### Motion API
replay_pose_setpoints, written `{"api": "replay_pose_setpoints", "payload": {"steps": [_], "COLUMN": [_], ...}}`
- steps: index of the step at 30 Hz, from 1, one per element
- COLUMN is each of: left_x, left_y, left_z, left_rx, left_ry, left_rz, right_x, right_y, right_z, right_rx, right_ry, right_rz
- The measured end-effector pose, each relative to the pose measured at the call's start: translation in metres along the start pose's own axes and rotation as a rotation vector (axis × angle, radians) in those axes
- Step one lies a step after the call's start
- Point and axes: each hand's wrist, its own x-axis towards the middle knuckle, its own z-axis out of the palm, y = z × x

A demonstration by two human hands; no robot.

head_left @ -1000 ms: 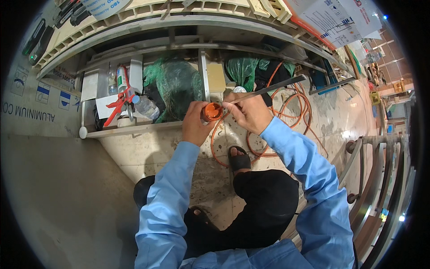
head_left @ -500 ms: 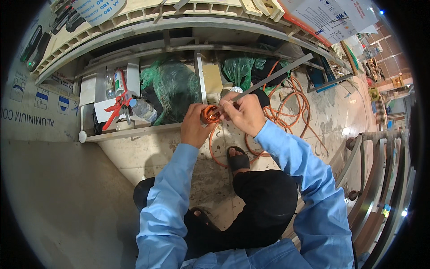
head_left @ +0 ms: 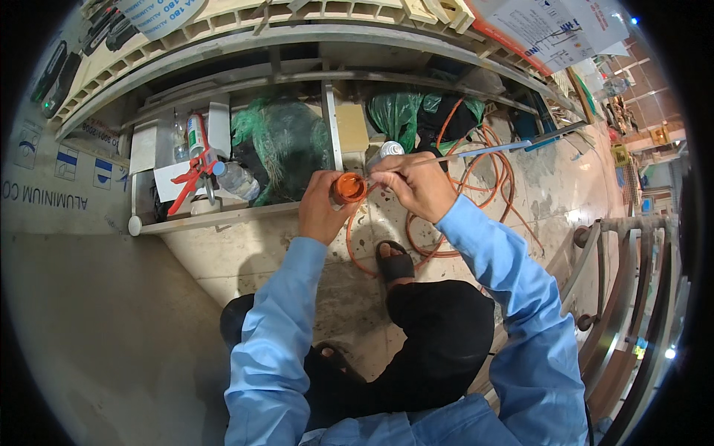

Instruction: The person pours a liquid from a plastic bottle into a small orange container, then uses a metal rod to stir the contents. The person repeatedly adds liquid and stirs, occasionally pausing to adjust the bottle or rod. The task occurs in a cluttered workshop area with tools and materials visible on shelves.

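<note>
Orange container (head_left: 348, 187), stained stone floor (head_left: 282, 253), cluttered shelf (head_left: 223, 217)

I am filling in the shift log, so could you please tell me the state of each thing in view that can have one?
Left hand: closed around the orange container.
Orange container: held up, its end facing the camera.
Right hand: pinching a thin rod, tip at the container.
Thin rod: held almost level.
Orange cable: in loose loops on the floor.
Clear bottle: lying on its side.

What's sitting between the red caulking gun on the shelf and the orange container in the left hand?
In the head view, a clear plastic bottle with a blue cap and a green netting bundle lie between the caulking gun and the orange container.
</note>
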Motion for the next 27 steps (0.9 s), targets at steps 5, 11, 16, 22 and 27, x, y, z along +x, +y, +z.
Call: {"api": "replay_pose_setpoints", "payload": {"steps": [5, 11, 16, 22, 27], "left_x": [0.002, 0.001, 0.004, 0.003, 0.003], "left_y": [0.002, 0.002, -0.001, -0.005, -0.005], "left_z": [0.000, -0.008, -0.005, -0.004, -0.002], "left_rx": [-0.048, -0.093, -0.103, -0.037, -0.070], "left_ry": [0.023, -0.013, 0.016, 0.021, 0.032], "left_rz": [0.022, -0.151, -0.110, -0.128, -0.118], "right_x": [0.003, -0.014, -0.015, -0.019, -0.008], "right_y": [-0.002, -0.005, -0.001, -0.017, -0.021], "right_z": [-0.002, -0.023, -0.032, -0.061, -0.046], "right_rx": [0.096, 0.305, 0.188, 0.095, 0.069], "right_ry": [-0.092, 0.047, -0.127, -0.150, -0.119], "right_rz": [0.000, 0.196, 0.050, -0.050, -0.104]}}
